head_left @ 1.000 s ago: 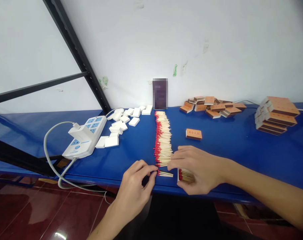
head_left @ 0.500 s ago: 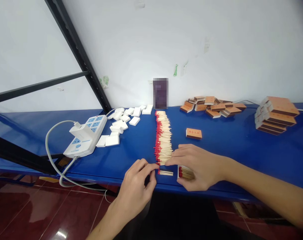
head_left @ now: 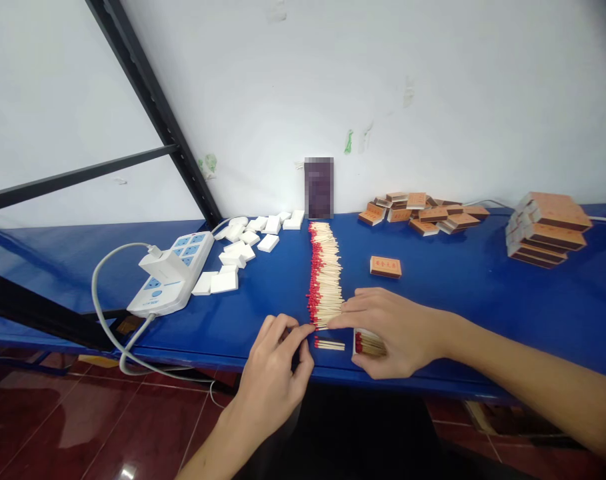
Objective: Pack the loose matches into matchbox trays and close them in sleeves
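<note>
A long row of red-headed matches (head_left: 327, 273) lies on the blue table, heads to the left. The index fingertip of my left hand (head_left: 283, 363) touches the heads at the row's near end, its thumb held apart. Just nearer to me lies a small separate group of matches (head_left: 331, 345). My right hand (head_left: 395, 330) is wrapped over a white matchbox tray (head_left: 355, 341) full of matches, thumb on the near side. Its index finger reaches to the stick ends of the row. The palm hides much of the tray. One orange matchbox (head_left: 385, 267) lies beyond that hand.
White matchbox trays (head_left: 225, 281) lie scattered at the left, beside a power strip (head_left: 175, 287) with a looping cable. Orange matchboxes (head_left: 433, 215) are heaped at the back right, and a stack of matchboxes (head_left: 553, 227) stands farther right. A pixelated dark rectangle (head_left: 319, 188) is against the wall.
Both hands keep nearly the same positions at the near end of the row. The whole view has shifted slightly.
</note>
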`<state>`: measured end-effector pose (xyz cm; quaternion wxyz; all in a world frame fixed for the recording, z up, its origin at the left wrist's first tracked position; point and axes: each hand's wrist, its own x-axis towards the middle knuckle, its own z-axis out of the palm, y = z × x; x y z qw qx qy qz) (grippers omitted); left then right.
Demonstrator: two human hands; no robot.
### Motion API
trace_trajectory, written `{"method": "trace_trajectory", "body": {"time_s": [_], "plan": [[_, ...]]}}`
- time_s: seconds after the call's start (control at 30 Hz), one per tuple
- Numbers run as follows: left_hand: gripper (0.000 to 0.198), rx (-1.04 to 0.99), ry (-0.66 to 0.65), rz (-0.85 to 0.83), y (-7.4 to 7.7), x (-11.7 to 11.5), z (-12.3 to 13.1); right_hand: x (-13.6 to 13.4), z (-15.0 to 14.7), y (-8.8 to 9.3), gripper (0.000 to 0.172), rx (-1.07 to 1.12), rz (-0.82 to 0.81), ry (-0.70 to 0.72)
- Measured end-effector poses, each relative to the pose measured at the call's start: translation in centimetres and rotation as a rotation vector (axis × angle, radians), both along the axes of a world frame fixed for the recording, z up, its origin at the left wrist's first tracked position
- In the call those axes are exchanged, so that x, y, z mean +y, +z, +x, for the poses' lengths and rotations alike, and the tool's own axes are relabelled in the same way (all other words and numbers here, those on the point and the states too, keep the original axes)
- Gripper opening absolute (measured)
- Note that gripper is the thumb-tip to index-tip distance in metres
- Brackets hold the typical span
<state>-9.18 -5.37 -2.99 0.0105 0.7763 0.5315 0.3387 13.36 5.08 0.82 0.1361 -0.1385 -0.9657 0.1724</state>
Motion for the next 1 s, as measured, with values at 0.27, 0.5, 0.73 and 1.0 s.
{"method": "trace_trajectory", "body": {"time_s": [0.27,0.5,0.73,1.0], "plan": [[0.03,0.01,-0.017,-0.016,0.01,-0.12,-0.06,-0.17,-0.01,0.25,0.045,-0.011,-0.033,-0.01],[0.031,0.045,-0.026,-0.017,0.0,-0.14,-0.2,-0.11,0.03,0.24,0.042,-0.024,-0.012,-0.007],[0.032,0.05,-0.03,-0.022,-0.17,-0.17,-0.24,-0.13,0.03,0.39,0.043,-0.033,0.0,0.002],[0.032,0.041,-0.047,-0.011,-0.09,-0.21,-0.25,-0.09,-0.04,0.28,0.038,-0.032,0.019,0.032]]}}
